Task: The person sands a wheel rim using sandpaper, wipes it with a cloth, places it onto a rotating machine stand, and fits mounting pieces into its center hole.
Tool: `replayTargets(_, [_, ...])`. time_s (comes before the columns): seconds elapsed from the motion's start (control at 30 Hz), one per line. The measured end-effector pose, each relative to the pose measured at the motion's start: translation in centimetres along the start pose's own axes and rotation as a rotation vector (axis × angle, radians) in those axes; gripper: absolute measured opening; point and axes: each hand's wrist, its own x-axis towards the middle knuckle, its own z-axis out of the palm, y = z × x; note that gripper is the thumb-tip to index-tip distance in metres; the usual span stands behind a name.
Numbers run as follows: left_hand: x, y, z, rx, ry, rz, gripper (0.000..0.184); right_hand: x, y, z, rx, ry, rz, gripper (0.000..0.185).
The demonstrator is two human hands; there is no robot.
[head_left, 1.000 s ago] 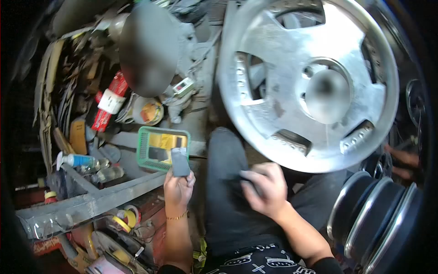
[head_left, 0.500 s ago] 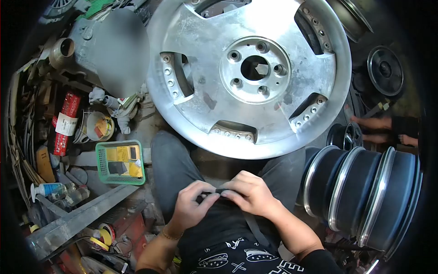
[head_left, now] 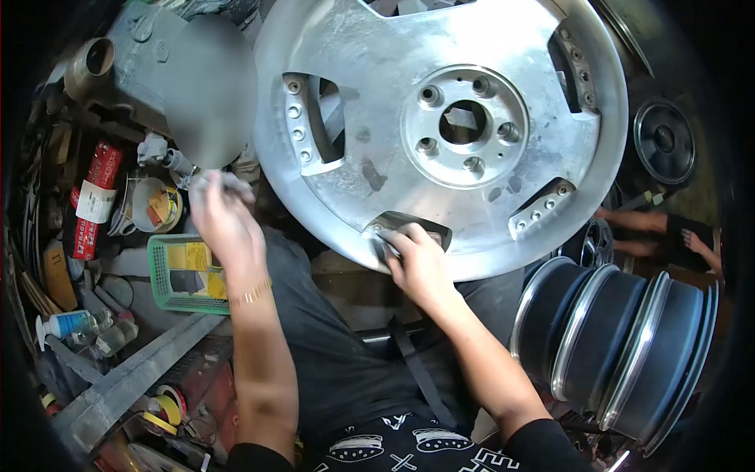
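Note:
A large bare-metal wheel rim (head_left: 377, 193) stands tilted in front of me, its lower edge by my knees. My right hand (head_left: 421, 263) is closed on a small dark grey piece, apparently folded sandpaper (head_left: 385, 245), and presses it to the rim beside the lower slot (head_left: 413, 224). Raised left of the rim, my left hand (head_left: 224, 216) is smeared by motion. Greyish, dusty fingertips or something grey show at its top; I cannot tell which. It is near the green basket (head_left: 155, 275) and a white cloth-like bundle (head_left: 152, 149).
Yellow and grey sheets (head_left: 197, 256) lie in the basket. Several dark wheel barrels (head_left: 629, 338) are lined up at right. A grey metal bar (head_left: 141, 370), bottles (head_left: 67, 324) and tape rolls (head_left: 169, 405) fill the lower left. Another person's arm (head_left: 641, 219) shows at far right.
My hands were together at my lap with the dark piece between them. They have parted: the right went up to the rim's lower edge, the left up and leftward. The view shifted slightly.

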Motion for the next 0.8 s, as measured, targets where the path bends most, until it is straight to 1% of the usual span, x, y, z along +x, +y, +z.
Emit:
replayTargets(0.03, [2.4,-1.3,0.0,-0.031,0.139,0.065,0.011,0.8,0.6,1.1,-0.047,-0.078,-0.033,0.025])
replayTargets(0.07, [4.1,-2.6,-0.1,-0.014,0.194,0.052,0.012,1.3,0.9,1.8,-0.094,-0.158,-0.068,0.027])
replayTargets(0.1, [5.4,-4.2,-0.5,0.004,0.251,0.041,0.012,1.6,0.7,2.0,-0.099,-0.171,-0.073,0.027])
replayTargets(0.13, [5.9,-6.5,-1.4,0.076,0.263,0.026,0.013,1.7,0.4,2.1,-0.111,-0.191,-0.052,0.027])
replayTargets(0.17, [6.3,-8.3,-2.2,0.188,0.298,-0.033,0.012,1.6,0.3,2.3,-0.124,-0.214,-0.028,0.028])
replayTargets(0.2, [7.4,-9.5,-3.2,0.089,0.285,-0.185,0.012,1.2,1.0,3.0,-0.129,-0.176,-0.055,0.032])
replayTargets(0.23, [8.0,-9.8,-3.5,-0.013,0.272,-0.339,0.012,0.9,0.9,3.0,-0.136,-0.198,-0.046,0.032])
replayTargets(0.27, [8.3,-10.2,-3.5,-0.015,0.287,-0.350,0.012,1.0,0.8,2.9,-0.135,-0.203,-0.043,0.034])
replayTargets(0.33, [8.9,-10.6,-2.8,0.203,0.174,-0.061,0.012,1.3,0.9,3.1,-0.121,-0.194,-0.060,0.042])
replayTargets(0.43, [8.5,-10.7,-2.4,0.187,0.137,-0.074,0.012,1.6,0.7,3.4,-0.092,-0.206,-0.050,0.045])
replayTargets(0.6, [8.3,-10.4,-2.0,0.190,0.168,-0.121,0.012,1.0,2.4,3.0,-0.104,-0.219,-0.093,0.049])
replayTargets(0.67, [8.2,-10.4,-1.8,0.101,0.151,-0.151,0.022,1.1,2.6,2.9,-0.099,-0.218,-0.124,0.050])
replayTargets(0.8, [7.6,-9.7,-1.1,0.143,0.111,-0.166,0.021,2.0,1.8,3.1,-0.033,-0.235,-0.114,0.050])
